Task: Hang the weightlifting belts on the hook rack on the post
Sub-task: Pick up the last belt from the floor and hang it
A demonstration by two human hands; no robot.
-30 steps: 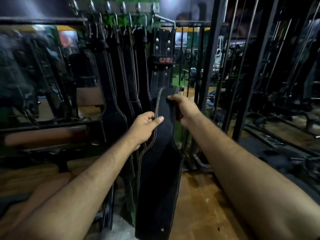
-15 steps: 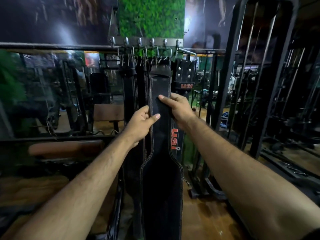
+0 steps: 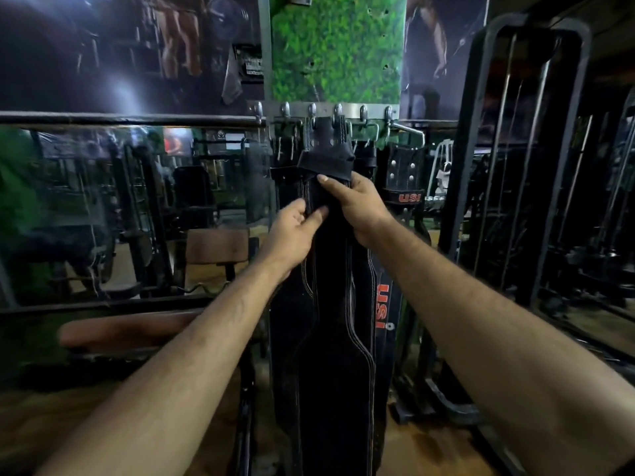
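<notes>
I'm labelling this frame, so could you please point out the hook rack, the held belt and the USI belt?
hook rack (image 3: 374,110): head view, bare metal bar.
held belt (image 3: 340,338): head view, wide stitched part.
USI belt (image 3: 405,173): head view, studded upper strap.

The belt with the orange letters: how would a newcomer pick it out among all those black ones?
Find the green, grass-covered post with the metal hook rack across its foot. Black leather belts hang there in a row; both hands hold the middle one. The lettered black belt hangs just right of it, alone in bearing orange "USI" down its length.

belts (image 3: 330,338) under hook rack (image 3: 330,113) (on post (image 3: 336,46))
</notes>
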